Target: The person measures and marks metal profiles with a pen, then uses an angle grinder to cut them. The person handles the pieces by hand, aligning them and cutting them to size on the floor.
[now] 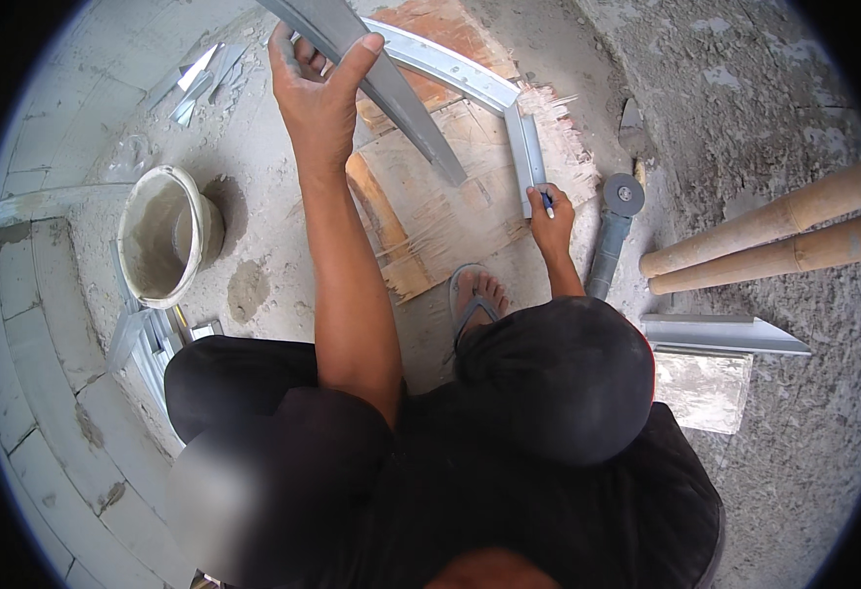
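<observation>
My left hand (322,93) grips a long grey metal bar (401,108) between thumb and fingers. The bar slants down to the right, its lower end over a worn wooden board (430,221). My right hand (553,228) is closed on a small blue pen (547,203) beside the near end of a short silver metal channel (523,147). That piece meets a longer, curved-looking metal channel (440,64) at an angle near the board's far right corner. Just right of my right hand, an angle grinder (614,231) lies on the floor with its disc facing up.
On the left stand a mortar-stained bucket (128,231) and a block wall (52,334). Metal offcuts (200,83) lie at the far left, more metal profiles (146,344) by my left knee. Two bamboo poles (774,236), a cut metal profile (725,334) and a pale block (702,393) lie right.
</observation>
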A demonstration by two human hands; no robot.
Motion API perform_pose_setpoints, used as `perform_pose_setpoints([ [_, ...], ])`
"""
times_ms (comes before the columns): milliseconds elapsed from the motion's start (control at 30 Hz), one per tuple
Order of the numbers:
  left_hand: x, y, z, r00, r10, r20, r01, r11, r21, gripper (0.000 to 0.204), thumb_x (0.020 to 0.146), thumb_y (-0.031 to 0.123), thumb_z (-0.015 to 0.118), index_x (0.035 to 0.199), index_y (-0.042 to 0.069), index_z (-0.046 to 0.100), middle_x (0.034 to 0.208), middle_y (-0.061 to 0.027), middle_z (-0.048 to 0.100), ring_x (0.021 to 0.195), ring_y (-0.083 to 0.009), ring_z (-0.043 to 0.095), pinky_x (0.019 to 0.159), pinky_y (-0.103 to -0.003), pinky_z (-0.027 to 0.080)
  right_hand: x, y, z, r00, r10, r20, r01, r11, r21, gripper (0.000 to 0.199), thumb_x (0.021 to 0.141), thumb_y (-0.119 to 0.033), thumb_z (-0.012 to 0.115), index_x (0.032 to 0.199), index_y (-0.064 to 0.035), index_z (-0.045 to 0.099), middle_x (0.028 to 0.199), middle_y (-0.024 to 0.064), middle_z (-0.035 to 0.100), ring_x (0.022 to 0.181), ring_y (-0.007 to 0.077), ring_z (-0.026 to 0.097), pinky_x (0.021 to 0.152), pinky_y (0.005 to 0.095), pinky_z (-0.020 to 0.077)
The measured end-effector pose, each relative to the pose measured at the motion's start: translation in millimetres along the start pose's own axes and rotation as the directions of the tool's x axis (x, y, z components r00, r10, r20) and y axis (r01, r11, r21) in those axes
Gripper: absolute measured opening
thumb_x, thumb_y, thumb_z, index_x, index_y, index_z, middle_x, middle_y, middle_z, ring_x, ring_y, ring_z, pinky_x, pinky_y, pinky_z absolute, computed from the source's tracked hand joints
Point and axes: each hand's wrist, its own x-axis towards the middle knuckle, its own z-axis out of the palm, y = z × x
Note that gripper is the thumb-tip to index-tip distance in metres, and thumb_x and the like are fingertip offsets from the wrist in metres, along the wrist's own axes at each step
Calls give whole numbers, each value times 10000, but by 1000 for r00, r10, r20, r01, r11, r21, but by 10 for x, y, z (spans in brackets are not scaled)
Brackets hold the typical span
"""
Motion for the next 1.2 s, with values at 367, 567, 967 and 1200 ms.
perform_pose_setpoints([
  [367, 2, -110, 66, 993, -73, 91, 78, 995, -56, 859, 837, 266, 876, 1517, -17, 434, 1399, -160, 608, 1293, -268, 582, 1106, -397, 463, 158, 58, -435, 995, 25, 94, 46, 727, -685, 493, 969, -136, 627, 1456, -102, 557, 1287, 183, 590, 1185, 373, 615, 948, 493, 550],
  [567, -32, -260, 1, 998, 9, 59, 2, 986, -168, 949, 821, 703, 779, 1396, -16, 552, 1204, -157, 696, 1177, -269, 651, 1056, -407, 513, 368, -143, -125, 991, -135, 18, 114, 746, -656, 672, 944, -143, 647, 1575, -48, 434, 1413, 266, 536, 1276, 440, 539, 1056, 508, 477],
  [967, -111, -19, 258, 995, -99, -7, 99, 995, 16, 1196, 604, 810, 870, 1418, 16, 498, 1175, -112, 648, 1133, -250, 638, 992, -399, 518, 765, -627, 55, 963, 161, 216, -133, 981, -139, 929, 832, -233, 803, 1562, 119, 349, 1427, 240, 588, 1266, 360, 612, 1075, 449, 493],
  [1200, -287, 132, 584, 987, -116, 110, 120, 993, -24, 1305, 456, 787, 917, 1417, 19, 482, 1250, -152, 653, 1213, -285, 641, 1037, -427, 522, 978, -2142, -723, 901, -191, 389, -257, 487, 835, 872, 844, -100, 776, 1573, 101, 342, 1445, 165, 564, 1362, 253, 532, 1161, 385, 389],
])
